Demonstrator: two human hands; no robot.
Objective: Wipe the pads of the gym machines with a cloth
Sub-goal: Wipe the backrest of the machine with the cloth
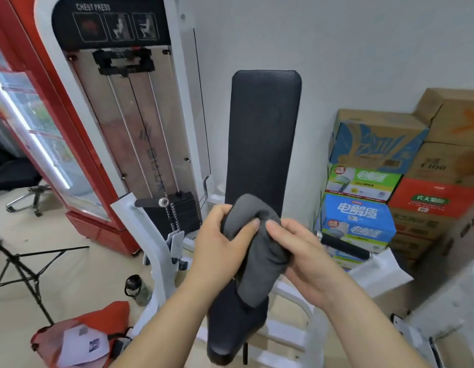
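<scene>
Both hands grip one cloth. I have the left hand point(220, 237) curled round the upper fold, thumb on top. The right hand point(305, 258) pinches the opposite side, thumb pressed into the fabric. The grey cloth point(259, 251) is bunched between them, in front of the lower end of the back pad point(263, 134) and above the seat pad point(230, 330). I cannot tell whether it touches either pad.

Step in hand, as I judge it: folding or re-gripping the cloth before a stroke.

Likely faults from here:
1. A loose bunch gives a small contact face, so a stroke may miss the pad edges.
2. The hanging tail may snag on the handle point(342, 247), just right of the hands.
3. If either grip slackens mid-fold, the cloth may drop to the seat pad or to the floor near the bottle point(136, 286) and pick up dirt.
4. A wide sweep to the right may knock the stacked boxes point(363, 181).
</scene>
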